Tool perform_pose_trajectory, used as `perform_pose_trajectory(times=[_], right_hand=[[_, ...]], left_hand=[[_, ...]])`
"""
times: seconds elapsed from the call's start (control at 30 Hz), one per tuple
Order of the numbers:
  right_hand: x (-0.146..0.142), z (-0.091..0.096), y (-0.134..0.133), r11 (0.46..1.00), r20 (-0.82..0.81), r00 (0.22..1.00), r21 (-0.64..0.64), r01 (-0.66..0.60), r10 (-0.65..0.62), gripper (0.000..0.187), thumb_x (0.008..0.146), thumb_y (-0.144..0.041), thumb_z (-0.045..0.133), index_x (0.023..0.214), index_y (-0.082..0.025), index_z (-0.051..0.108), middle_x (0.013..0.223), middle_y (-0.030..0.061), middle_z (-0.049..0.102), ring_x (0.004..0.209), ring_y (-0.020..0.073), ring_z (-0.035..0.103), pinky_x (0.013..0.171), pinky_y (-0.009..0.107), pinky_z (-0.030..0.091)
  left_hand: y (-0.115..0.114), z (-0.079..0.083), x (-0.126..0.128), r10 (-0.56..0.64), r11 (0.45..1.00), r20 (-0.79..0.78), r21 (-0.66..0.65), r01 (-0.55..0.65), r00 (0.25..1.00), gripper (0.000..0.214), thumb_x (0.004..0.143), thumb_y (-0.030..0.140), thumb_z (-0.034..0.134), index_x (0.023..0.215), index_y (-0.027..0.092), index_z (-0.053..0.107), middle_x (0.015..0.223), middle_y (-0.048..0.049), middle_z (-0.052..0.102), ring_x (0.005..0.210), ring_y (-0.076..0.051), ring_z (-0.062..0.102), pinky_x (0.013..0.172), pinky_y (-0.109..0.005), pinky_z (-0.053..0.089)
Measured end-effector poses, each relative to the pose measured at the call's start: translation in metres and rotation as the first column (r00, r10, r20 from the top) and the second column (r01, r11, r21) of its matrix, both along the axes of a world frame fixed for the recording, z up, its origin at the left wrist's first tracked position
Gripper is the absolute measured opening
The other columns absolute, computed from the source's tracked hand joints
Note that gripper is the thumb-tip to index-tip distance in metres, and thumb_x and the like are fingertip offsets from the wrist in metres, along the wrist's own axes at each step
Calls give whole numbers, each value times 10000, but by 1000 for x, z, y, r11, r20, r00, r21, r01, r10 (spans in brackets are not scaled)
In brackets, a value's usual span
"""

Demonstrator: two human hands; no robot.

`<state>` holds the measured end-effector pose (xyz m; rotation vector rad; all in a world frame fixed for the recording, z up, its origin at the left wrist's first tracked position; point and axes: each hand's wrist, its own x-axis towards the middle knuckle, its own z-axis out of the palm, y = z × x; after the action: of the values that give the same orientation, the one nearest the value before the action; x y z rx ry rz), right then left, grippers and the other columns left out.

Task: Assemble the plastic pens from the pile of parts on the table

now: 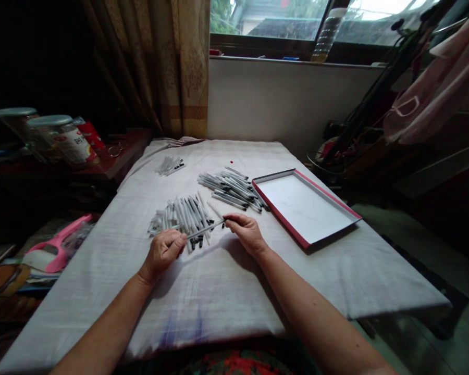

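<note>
My left hand [164,251] and my right hand [245,232] both pinch one thin pen [205,229], held level between them just above the white cloth. The left fingers close on its near end, the right fingertips on its dark far end. Right behind the pen lies a heap of white pens [182,216]. A second heap of pens with dark caps [232,190] lies farther back. A small bunch of pens [170,165] sits at the far left of the table.
A shallow red-edged tray [275,178] lies to the right of the heaps. A cloth-covered table [219,291] carries everything. Jars [64,138] stand on a side shelf at left, with a pink tool [58,245] below. Curtain, window and clothes rack stand behind.
</note>
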<state>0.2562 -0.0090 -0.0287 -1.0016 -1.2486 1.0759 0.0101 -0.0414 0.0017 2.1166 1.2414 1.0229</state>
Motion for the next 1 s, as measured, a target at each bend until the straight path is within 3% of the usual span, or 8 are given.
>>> perform_pose_trajectory(times=[0.1,0.23,0.4,0.5,0.7,0.83,0.93,1.0], right_hand=[[-2,0,-1,1000,14,1000,23,16,-17,181,724,-368,752,838,-236,800,753,33,741,693,182,643,675,325,544],[-5,1,-4,972,146,983,222,77,-111,123,790,-313,708,858,-255,793,861,52,760,819,209,676,780,354,557],[-4,5,-9,854,367,887,518,55,-280,186,913,-238,591,966,-250,769,901,75,753,845,204,693,787,342,569],[-2,6,-9,784,446,823,621,-1,-353,210,953,-233,553,1009,-237,755,916,93,747,865,208,694,815,353,568],[-2,7,-8,732,522,772,672,-112,-362,219,972,-211,531,1057,-242,730,948,101,726,893,217,678,849,371,550],[-4,9,-8,709,530,751,695,-119,-394,205,968,-210,534,1035,-244,725,928,92,727,873,213,676,832,366,555],[-7,10,-8,717,526,750,690,-101,-401,179,961,-227,543,974,-240,721,904,88,732,863,212,677,820,359,556],[-10,9,-8,759,514,780,646,-78,-357,160,950,-238,545,944,-231,705,893,86,732,847,209,677,813,354,553]], left_hand=[[-1,-2,-1,6,994,56,-114,0,998,551,953,477,379,472,212,427,426,30,437,428,-112,426,488,-268,366],[-1,-1,-3,26,978,119,-210,-1,993,560,933,531,402,476,209,443,408,33,436,412,-102,406,457,-254,344],[1,0,-7,49,956,182,-293,7,982,576,902,588,440,481,198,482,417,20,449,403,-94,384,437,-251,322],[4,0,-11,47,937,214,-349,31,976,588,875,635,457,491,191,492,427,15,459,394,-87,370,409,-241,292],[10,1,-18,32,886,275,-452,100,961,619,818,722,457,490,200,412,440,13,476,354,-61,303,363,-227,232],[11,1,-22,24,867,294,-483,127,955,614,826,713,456,495,197,416,448,15,473,349,-51,287,360,-226,218],[12,0,-24,22,862,300,-490,134,954,612,823,712,461,495,197,416,451,16,477,344,-48,287,362,-225,230],[13,-1,-25,22,862,298,-489,133,954,610,819,710,474,495,195,426,459,15,490,342,-49,305,368,-226,253]])
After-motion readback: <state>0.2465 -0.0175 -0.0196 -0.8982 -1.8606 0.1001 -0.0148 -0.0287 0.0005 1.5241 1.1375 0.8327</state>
